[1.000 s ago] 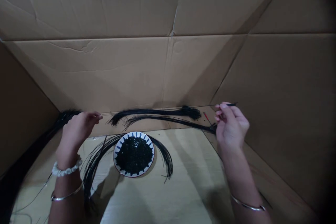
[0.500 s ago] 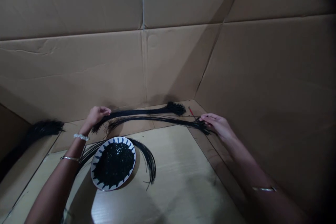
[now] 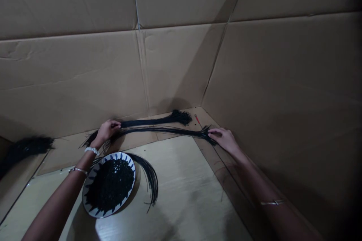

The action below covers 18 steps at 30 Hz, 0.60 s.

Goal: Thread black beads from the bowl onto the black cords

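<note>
Two long bundles of thin black strands lie side by side along the back: a rear bundle (image 3: 149,122) and a front bundle (image 3: 164,130). My left hand (image 3: 108,131) has its fingers closed near the left part of the rear bundle; what is between the fingertips is too small to tell. At the front bundle's flared right end, my right hand (image 3: 224,138) pinches some strands. A plate (image 3: 130,188) with a blue-and-white rim holds many small black pieces. Another black bundle (image 3: 152,180) curves out from behind the plate.
Cardboard walls (image 3: 175,67) rise at the back and right. A further black bundle (image 3: 28,148) lies at the far left. Near the back corner is a thin tool with a red part (image 3: 197,119). Under the plate is a pale board (image 3: 181,180).
The view has shifted slightly, so most things appear further left. My left hand has moved right along the bundles, onto the rear one. My right hand stays at the front bundle's right end.
</note>
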Each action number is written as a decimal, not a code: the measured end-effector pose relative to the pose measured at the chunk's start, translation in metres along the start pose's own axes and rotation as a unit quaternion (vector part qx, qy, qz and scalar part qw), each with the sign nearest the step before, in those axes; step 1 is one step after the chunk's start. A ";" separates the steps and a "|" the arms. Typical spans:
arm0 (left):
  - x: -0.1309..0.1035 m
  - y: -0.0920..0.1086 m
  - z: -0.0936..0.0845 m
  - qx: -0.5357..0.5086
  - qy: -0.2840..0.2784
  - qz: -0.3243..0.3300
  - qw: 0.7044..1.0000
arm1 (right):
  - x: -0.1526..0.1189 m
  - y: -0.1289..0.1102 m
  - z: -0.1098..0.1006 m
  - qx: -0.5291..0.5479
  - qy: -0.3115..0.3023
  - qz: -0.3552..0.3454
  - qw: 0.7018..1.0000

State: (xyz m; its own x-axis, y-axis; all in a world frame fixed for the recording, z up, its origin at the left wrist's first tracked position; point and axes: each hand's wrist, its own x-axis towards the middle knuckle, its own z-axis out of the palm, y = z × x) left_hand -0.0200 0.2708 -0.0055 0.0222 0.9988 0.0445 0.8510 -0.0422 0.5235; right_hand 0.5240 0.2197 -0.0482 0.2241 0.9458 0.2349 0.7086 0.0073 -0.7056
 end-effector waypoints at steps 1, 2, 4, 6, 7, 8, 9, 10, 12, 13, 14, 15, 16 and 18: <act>-0.002 0.001 0.001 -0.005 0.021 0.007 1.000 | -0.002 -0.002 0.000 -0.013 0.013 0.001 1.000; -0.005 0.004 0.001 -0.012 0.045 0.013 0.999 | -0.005 -0.004 -0.001 -0.028 0.031 0.003 0.999; -0.013 0.011 -0.002 -0.032 0.100 0.024 0.994 | -0.013 -0.015 -0.001 -0.062 0.068 0.001 0.996; -0.025 0.023 -0.007 -0.059 0.146 0.038 0.987 | -0.024 -0.033 -0.001 -0.099 0.087 -0.028 0.991; -0.035 0.031 -0.010 -0.073 0.159 0.050 0.983 | -0.032 -0.047 -0.002 -0.101 0.075 -0.055 0.990; -0.046 0.041 -0.013 -0.086 0.163 0.068 0.981 | -0.041 -0.062 -0.002 -0.094 0.066 -0.095 0.989; -0.058 0.052 -0.016 -0.098 0.161 0.089 0.978 | -0.051 -0.081 -0.002 -0.077 0.052 -0.137 0.986; -0.073 0.065 -0.018 -0.107 0.155 0.115 0.975 | -0.062 -0.101 -0.002 -0.053 0.024 -0.178 0.982; -0.104 0.094 -0.020 -0.117 0.123 0.179 0.969 | -0.088 -0.147 -0.001 0.006 -0.031 -0.261 0.965; -0.120 0.109 -0.021 -0.141 0.096 0.239 0.956 | -0.102 -0.170 0.000 0.031 -0.060 -0.306 0.950; -0.134 0.123 -0.020 -0.157 0.057 0.285 0.944 | -0.117 -0.193 0.002 0.050 -0.086 -0.352 0.931; -0.149 0.136 -0.019 -0.173 0.033 0.321 0.931 | -0.130 -0.214 0.005 0.059 -0.113 -0.398 0.909; -0.163 0.147 -0.017 -0.177 0.012 0.343 0.923 | -0.143 -0.233 0.009 0.069 -0.135 -0.438 0.886; -0.195 0.162 -0.012 -0.175 -0.019 0.372 0.911 | -0.166 -0.260 0.019 0.071 -0.188 -0.510 0.836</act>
State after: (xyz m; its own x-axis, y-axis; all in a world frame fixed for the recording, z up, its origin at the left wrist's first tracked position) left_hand 0.1075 0.0694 0.0805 0.5490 0.6897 0.4721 0.3737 -0.7078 0.5995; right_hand 0.2894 0.0671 0.0835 -0.6944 0.4581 0.5550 0.3095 0.8863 -0.3444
